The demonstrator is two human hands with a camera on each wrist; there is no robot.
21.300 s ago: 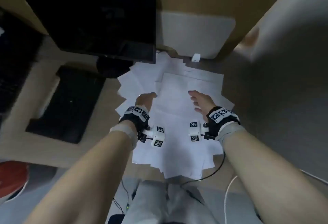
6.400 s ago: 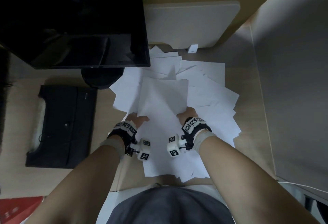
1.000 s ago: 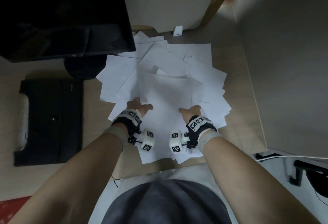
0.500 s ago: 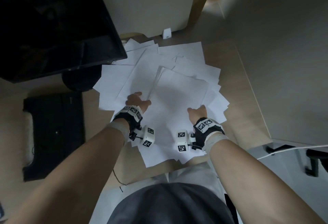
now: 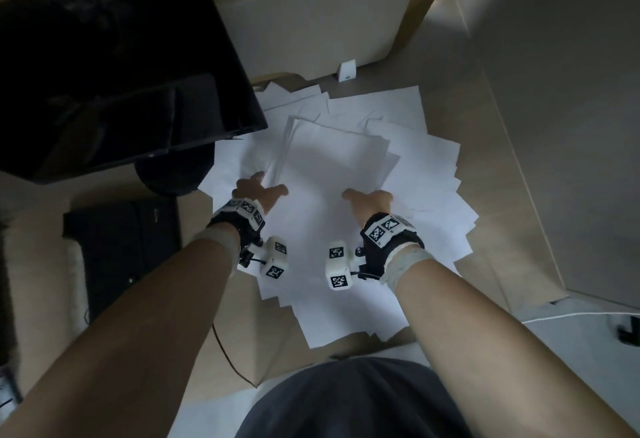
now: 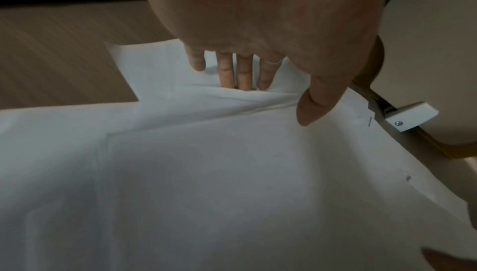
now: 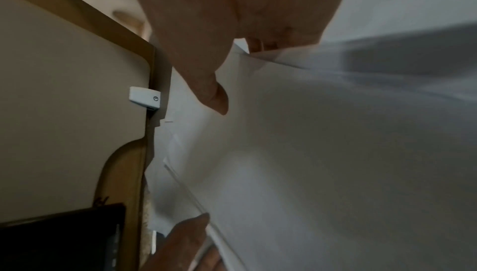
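Observation:
A loose stack of white paper sheets (image 5: 329, 163) lies on a wider spread of scattered sheets (image 5: 429, 174) on the wooden desk (image 5: 502, 202). My left hand (image 5: 261, 189) holds the stack's left edge. In the left wrist view its fingers (image 6: 242, 75) go under the raised edge of the stack (image 6: 232, 173) and the thumb lies on top. My right hand (image 5: 367, 196) holds the right edge the same way. The right wrist view shows its thumb over the stack (image 7: 335, 153) and its fingers tucked beneath.
A black monitor (image 5: 114, 66) on a round base (image 5: 173, 174) stands at the far left, with a black keyboard (image 5: 121, 250) nearer. A white panel (image 5: 311, 14) with a small white bracket (image 5: 347, 72) closes the back. A grey partition (image 5: 561, 118) bounds the right.
The stack between my hands has swung clockwise and slid away from me. Both hands have kept their hold on its two side edges.

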